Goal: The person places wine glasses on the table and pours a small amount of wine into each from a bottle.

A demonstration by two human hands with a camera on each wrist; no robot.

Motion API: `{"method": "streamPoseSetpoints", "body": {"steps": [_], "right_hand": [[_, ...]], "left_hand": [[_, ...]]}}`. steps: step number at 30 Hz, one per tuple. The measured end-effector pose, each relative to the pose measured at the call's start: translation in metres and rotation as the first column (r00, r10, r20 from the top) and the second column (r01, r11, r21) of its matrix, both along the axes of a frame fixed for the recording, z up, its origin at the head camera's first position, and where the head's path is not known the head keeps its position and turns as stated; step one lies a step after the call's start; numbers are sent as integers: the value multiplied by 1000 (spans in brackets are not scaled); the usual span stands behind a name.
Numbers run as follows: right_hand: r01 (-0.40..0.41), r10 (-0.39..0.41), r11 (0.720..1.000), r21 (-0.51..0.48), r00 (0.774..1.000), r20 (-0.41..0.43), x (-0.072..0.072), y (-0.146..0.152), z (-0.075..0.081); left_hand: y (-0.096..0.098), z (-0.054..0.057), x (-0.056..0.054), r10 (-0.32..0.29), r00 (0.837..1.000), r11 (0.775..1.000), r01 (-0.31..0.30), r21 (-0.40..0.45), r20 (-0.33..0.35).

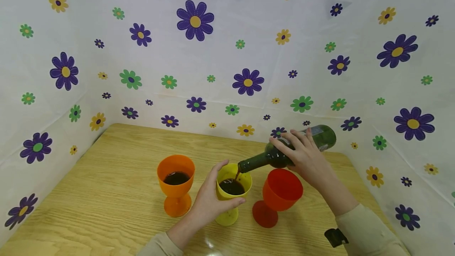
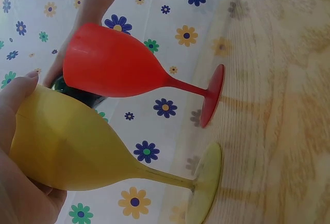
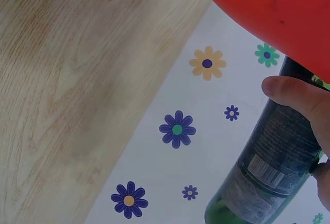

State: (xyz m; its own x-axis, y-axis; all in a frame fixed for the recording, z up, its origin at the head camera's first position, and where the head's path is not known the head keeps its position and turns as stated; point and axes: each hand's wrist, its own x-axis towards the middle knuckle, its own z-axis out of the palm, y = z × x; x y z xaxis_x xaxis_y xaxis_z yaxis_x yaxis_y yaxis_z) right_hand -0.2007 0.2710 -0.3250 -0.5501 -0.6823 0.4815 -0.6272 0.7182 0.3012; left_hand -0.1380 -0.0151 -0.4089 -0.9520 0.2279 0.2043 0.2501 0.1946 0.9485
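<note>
My left hand (image 1: 210, 197) grips the bowl of a yellow goblet (image 1: 233, 169), which stands upright on the table with dark liquid in it. My right hand (image 1: 308, 157) holds a green glass bottle (image 1: 277, 156) tilted, its mouth over the yellow goblet's rim. A thin dark stream runs from the neck into the goblet. In the right wrist view the thumb lies across the bottle (image 3: 268, 157) beside its label. A red goblet (image 1: 282, 191) stands just right of the yellow one, below the right hand, with no liquid seen in it. In the left wrist view the yellow goblet's foot (image 2: 205, 185) rests on the wood.
An orange goblet (image 1: 176, 177) with dark liquid stands left of the left hand. The light wooden table (image 1: 117, 177) is walled at the back and sides by a white flowered cloth (image 1: 156, 50). A black band (image 1: 335, 237) sits at the right sleeve.
</note>
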Motion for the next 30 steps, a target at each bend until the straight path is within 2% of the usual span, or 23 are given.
{"method": "streamPoseSetpoints", "body": {"steps": [12, 22, 30], "right_hand": [[-10, 14, 999, -46, 995, 101, -8, 0, -9], [50, -38, 996, -71, 986, 161, -7, 0, -14], [97, -59, 979, -177, 976, 210, -4, 4, -13]], "left_hand": [[0, 0, -1, -1, 1000, 1000, 1, 0, 17], [1, 1, -1, 2, 1000, 1000, -2, 1, 13], [1, 4, -2, 17, 1000, 1000, -17, -3, 14]]}}
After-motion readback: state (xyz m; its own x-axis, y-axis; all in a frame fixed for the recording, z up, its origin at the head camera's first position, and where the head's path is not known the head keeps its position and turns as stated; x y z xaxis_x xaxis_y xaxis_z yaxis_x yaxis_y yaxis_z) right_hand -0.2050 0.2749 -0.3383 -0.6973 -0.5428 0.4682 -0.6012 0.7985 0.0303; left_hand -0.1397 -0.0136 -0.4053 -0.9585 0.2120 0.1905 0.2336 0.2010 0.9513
